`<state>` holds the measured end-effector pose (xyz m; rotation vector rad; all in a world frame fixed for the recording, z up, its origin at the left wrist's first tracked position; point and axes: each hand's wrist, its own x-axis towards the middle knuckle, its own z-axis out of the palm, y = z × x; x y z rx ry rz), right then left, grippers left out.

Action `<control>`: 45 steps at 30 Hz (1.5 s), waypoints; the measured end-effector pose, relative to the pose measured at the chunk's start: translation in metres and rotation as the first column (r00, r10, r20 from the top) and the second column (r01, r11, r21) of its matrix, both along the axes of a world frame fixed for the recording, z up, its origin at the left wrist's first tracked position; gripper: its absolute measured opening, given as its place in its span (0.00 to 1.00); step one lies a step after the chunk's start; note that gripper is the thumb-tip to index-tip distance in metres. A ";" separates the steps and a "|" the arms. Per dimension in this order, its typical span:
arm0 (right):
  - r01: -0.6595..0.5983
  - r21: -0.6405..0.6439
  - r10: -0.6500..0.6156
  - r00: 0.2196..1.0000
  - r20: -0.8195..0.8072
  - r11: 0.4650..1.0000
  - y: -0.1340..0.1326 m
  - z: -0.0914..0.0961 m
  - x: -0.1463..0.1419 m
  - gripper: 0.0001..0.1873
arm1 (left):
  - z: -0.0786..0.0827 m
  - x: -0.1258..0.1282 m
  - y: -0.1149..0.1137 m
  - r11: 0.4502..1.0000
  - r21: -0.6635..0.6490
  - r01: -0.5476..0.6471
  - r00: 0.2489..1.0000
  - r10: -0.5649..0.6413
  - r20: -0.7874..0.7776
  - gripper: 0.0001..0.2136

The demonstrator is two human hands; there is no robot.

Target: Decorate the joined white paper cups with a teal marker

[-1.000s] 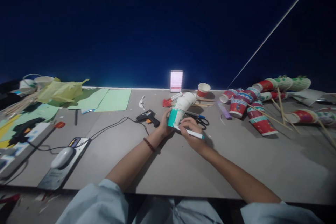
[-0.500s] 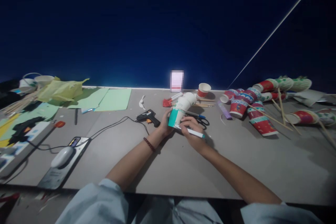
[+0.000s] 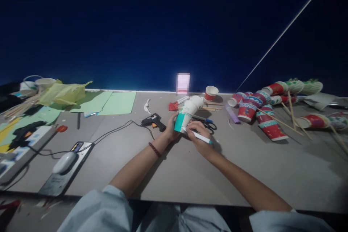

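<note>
In the middle of the table, my left hand (image 3: 172, 127) is wrapped round a stack of joined paper cups (image 3: 187, 112). The stack tilts up and away to the right; its near cup is part teal and part white. My right hand (image 3: 200, 137) grips a white marker pen (image 3: 201, 137) with a teal end. The pen's tip is at the white part of the near cup, by the edge of the teal; whether it touches I cannot tell. Behind my right hand lie dark-handled scissors (image 3: 210, 127) and a blue-capped pen (image 3: 203, 119).
A black glue gun (image 3: 153, 121) with its cord lies to the left. Further left are a phone (image 3: 66, 170) with a white case on it, a power strip (image 3: 29, 152) and green paper (image 3: 118, 102). Decorated cup chains (image 3: 247, 110) with sticks lie right; a red cup (image 3: 211, 94) stands behind.
The marker and my right fingers have shifted very slightly at the near cup. My left hand and the cup stack have stayed in place.
</note>
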<state>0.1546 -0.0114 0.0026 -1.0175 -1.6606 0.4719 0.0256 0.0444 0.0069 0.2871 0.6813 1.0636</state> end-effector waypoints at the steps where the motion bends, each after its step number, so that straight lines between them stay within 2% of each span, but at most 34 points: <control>1: -0.001 -0.006 0.001 1.000 -0.001 1.000 0.000 0.000 0.000 0.05 | 0.000 0.000 0.000 1.000 0.000 -0.001 1.000 0.001 -0.002 0.13; 12: -0.080 0.026 0.080 0.997 0.007 0.996 -0.001 0.001 -0.002 0.08 | -0.006 0.000 0.003 1.000 0.008 -0.008 1.000 0.008 0.008 0.13; 17: -0.073 0.022 0.073 0.997 0.019 0.997 -0.003 0.004 -0.003 0.07 | -0.005 0.000 0.002 0.998 -0.016 -0.055 0.998 0.055 0.011 0.13; 31: -0.075 0.002 0.075 0.997 -0.010 0.997 -0.003 0.003 -0.002 0.07 | -0.005 0.000 0.002 0.999 -0.006 -0.041 0.999 0.041 0.012 0.13; 39: -0.015 -0.008 0.014 0.997 -0.079 1.000 -0.001 0.000 0.002 0.05 | -0.006 -0.001 0.001 0.999 0.036 0.038 0.999 -0.040 0.033 0.17; 45: 0.074 0.062 -0.067 0.992 -0.112 0.995 0.007 0.003 0.012 0.11 | -0.006 -0.002 0.002 0.990 0.057 0.127 0.991 -0.130 0.041 0.16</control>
